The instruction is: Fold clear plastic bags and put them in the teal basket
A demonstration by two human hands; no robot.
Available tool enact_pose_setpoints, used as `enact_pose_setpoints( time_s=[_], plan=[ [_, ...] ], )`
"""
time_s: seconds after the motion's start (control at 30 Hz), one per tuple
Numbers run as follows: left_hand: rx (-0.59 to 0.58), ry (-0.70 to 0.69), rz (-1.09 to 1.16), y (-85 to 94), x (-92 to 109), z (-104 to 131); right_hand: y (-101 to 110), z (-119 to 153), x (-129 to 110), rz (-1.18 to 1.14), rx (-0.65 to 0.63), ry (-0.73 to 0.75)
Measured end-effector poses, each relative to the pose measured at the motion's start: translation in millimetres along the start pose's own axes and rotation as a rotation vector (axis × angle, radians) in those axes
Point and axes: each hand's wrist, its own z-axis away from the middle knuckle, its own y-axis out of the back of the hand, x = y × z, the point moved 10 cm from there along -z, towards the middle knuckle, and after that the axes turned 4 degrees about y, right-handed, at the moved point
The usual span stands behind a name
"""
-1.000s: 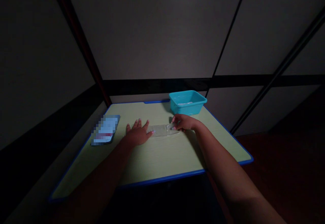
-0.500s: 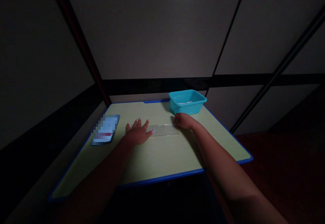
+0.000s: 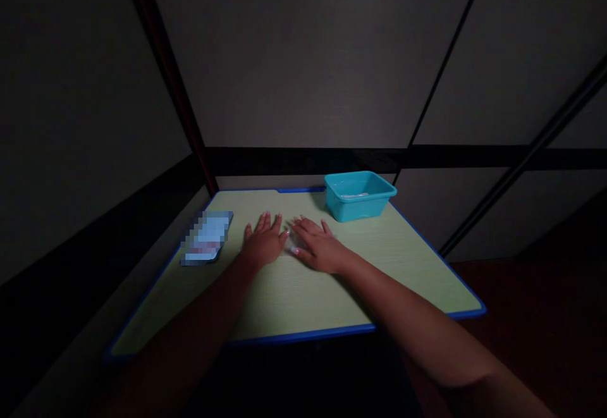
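A clear plastic bag or sleeve lies flat on the table, mostly hidden under my hands; only a small part shows between them. My left hand rests palm down over its left end, fingers spread. Over its right part lies my right hand, also palm down, with its fingers stretched out toward the left thumb. The two hands are close together, and neither grips anything.
A turquoise plastic basket with something pale inside stands at the back right of the blue-edged table. To the left lies a phone, its screen blurred out. Panelled cabinet doors rise behind the table.
My right hand has gone from closed fingers at the right end of the clear plastic to lying flat on it, nearer my left hand. The whole view has shifted slightly.
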Motion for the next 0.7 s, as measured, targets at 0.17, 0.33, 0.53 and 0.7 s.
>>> enact_pose_setpoints(
  time_s=[0.17,0.33,0.53,0.7],
  plan=[
    [-0.055,0.012,0.029,-9.3,-3,-5,-24,-3,-9,-0.020,-0.135,0.013],
    [-0.102,0.052,0.059,-18.3,-8,-9,-32,1,9,-0.011,-0.223,-0.102],
    [-0.108,0.083,0.056,-18.4,-12,-9,-34,5,25,-0.026,-0.280,-0.208],
    [-0.112,0.081,0.061,-18.9,-13,-10,-34,9,35,-0.019,-0.337,-0.233]
  ],
)
